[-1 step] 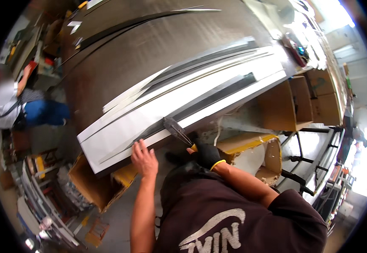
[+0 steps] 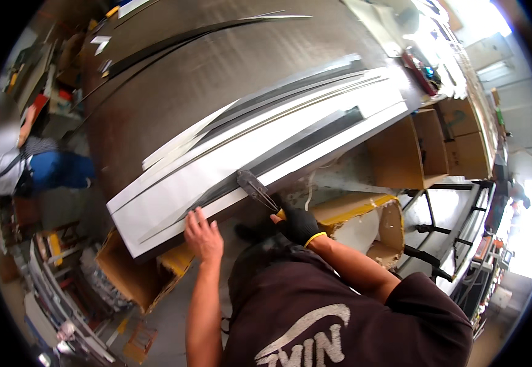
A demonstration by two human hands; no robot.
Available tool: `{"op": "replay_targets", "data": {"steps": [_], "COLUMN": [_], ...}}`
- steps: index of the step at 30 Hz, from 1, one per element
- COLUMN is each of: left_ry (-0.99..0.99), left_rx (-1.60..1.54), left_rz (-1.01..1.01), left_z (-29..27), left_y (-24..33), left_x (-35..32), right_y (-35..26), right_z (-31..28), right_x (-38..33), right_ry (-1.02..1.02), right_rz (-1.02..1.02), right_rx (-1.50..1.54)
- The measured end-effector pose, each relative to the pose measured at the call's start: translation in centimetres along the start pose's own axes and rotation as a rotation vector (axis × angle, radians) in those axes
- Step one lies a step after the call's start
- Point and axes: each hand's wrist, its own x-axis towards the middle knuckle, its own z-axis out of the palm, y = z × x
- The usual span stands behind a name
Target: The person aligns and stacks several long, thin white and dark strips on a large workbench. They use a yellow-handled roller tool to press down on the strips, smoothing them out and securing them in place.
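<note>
My right hand [image 2: 299, 226], in a black glove with a yellow cuff, is closed round the lower end of a plier-like hand tool [image 2: 252, 183]. The tool has a flat grey metal head and thin arms; its head lies over a long dark grey strip [image 2: 302, 144] at the table's near edge. My bare left hand [image 2: 204, 237] is open, its fingertips by the strip's tapered left end and the edge of a long white sheet [image 2: 146, 214]. Whether the tool's jaws grip the strip cannot be made out.
More dark and pale strips [image 2: 266, 98] lie along the sheet on the brown table [image 2: 174, 79]. Cardboard boxes [image 2: 116, 269] stand below the near edge, with another box [image 2: 394, 150] at the right. A person [image 2: 39, 156] stands at the far left.
The view has shifted slightly, and the table sits a little further left in it. Against the strip, the tool head is slightly further right. My left hand stays by the strip's left end.
</note>
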Motion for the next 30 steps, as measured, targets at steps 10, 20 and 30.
{"op": "replay_targets", "data": {"steps": [10,20,30], "left_ry": [-0.068,-0.002,-0.042], "left_rx": [-0.035,-0.114,-1.711], "left_rz": [-0.048,-0.016,-0.433], "left_z": [0.0,-0.4,-1.4], "left_y": [0.2,-0.6,-5.5], "left_x": [0.0,0.4,-0.5], "right_y": [23.7,21.3,-2.0], "right_z": [-14.3,-16.3,7.9], "right_x": [7.4,9.5,-0.2], "right_ry": [0.434,0.337,-0.097], "right_rz": [0.110,0.333,0.123], "right_rx": [0.149,0.713,0.185]}}
